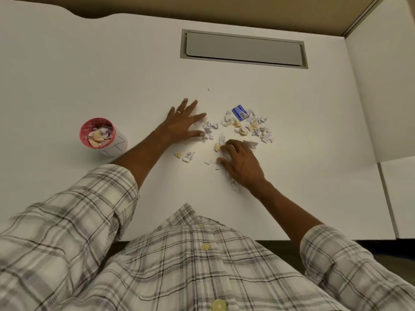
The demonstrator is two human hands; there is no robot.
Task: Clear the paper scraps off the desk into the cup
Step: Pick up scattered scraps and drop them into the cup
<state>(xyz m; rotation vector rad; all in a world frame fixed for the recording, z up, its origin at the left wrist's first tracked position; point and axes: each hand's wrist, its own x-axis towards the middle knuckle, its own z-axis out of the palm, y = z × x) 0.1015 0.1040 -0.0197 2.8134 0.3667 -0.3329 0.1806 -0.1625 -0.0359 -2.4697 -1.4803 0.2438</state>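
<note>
Now, left hand: fingers spread flat, walling scraps.
Right hand: curled, loose; rake inward w/ both.
Cup: far left, part full.

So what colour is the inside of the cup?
Pink inside the cup, white outside; the head view shows it.

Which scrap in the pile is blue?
The blue scrap at the far edge of the paper scraps, beyond the right hand. The rest look white or cream.
</note>
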